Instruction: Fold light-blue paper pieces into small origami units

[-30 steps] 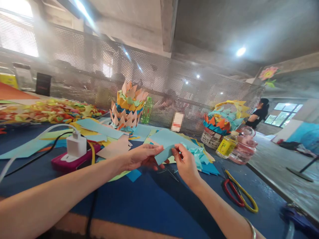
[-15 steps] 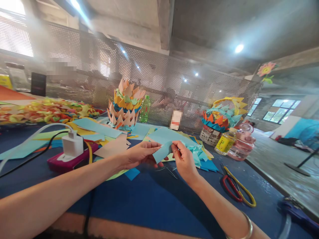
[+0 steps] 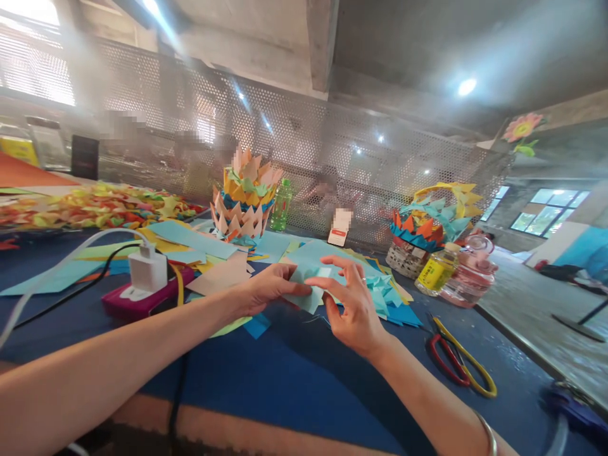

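My left hand [image 3: 272, 288] pinches a small piece of light blue paper [image 3: 308, 300] over the middle of the table, thumb on top. At the paper's right edge is my right hand [image 3: 350, 303], its fingers spread and slightly curled, the index fingertip close to the sheet. Whether that fingertip touches the paper I cannot tell. Just behind lie larger light blue sheets [image 3: 270, 249], and to the right a cluster of folded light blue paper pieces [image 3: 384, 294] rests on darker blue paper.
Scissors [image 3: 462, 358] lie at right, near a yellow-labelled bottle [image 3: 437, 271], a pink jug [image 3: 470, 278] and a paper-trimmed basket [image 3: 412, 253]. A layered paper pineapple-like form [image 3: 243, 212] stands behind. A white charger [image 3: 147, 272] sits in a magenta power strip [image 3: 116, 305] at left, with cables.
My right hand has let go of the paper's edge and spread its fingers. The paper has turned in my left hand. The view has shifted slightly left.
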Motion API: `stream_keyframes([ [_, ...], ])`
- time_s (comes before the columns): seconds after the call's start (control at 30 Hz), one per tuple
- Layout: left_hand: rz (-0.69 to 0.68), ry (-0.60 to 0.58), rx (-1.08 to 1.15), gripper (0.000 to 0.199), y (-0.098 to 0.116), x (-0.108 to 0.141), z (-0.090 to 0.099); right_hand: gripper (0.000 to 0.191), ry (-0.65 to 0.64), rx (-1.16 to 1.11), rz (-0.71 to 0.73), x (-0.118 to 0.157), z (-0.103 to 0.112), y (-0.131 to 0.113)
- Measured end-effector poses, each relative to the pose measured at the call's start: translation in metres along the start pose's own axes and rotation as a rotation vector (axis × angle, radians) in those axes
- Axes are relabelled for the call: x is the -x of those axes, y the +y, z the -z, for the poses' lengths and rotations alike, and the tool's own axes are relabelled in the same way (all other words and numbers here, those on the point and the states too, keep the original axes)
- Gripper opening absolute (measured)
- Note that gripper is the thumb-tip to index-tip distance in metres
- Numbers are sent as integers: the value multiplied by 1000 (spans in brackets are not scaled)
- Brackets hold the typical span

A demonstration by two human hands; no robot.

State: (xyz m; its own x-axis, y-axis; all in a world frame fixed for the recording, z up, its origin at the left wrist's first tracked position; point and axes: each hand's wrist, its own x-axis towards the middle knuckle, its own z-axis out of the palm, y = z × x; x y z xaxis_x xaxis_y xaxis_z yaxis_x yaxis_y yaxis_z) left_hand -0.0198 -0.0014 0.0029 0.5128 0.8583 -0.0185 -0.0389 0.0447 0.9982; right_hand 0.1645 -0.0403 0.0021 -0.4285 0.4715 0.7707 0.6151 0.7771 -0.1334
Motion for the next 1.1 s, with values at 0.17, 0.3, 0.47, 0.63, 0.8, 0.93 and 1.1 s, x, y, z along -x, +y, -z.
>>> stream_keyframes([
  [0.17,-1,114,75,28,0,-2,0,30,-39,73,42,1,-2,10],
  [0.3,-17,113,117,30,1,-2,-1,25,-46,89,41,1,-3,18],
  [0.47,-7,145,90,21,2,-2,-3,28,-64,92,37,2,-5,21],
  [0.63,-34,136,94,22,-1,-4,-2,24,-77,110,50,2,-5,22],
  [0.8,-21,157,50,22,-7,-7,0,18,-88,94,30,1,-6,21],
  [0.93,-79,132,-6,25,-11,-8,-1,13,-49,82,-66,3,-8,19],
  [1.1,-99,127,-69,26,-10,-7,-5,14,36,66,-190,5,-13,20],
])
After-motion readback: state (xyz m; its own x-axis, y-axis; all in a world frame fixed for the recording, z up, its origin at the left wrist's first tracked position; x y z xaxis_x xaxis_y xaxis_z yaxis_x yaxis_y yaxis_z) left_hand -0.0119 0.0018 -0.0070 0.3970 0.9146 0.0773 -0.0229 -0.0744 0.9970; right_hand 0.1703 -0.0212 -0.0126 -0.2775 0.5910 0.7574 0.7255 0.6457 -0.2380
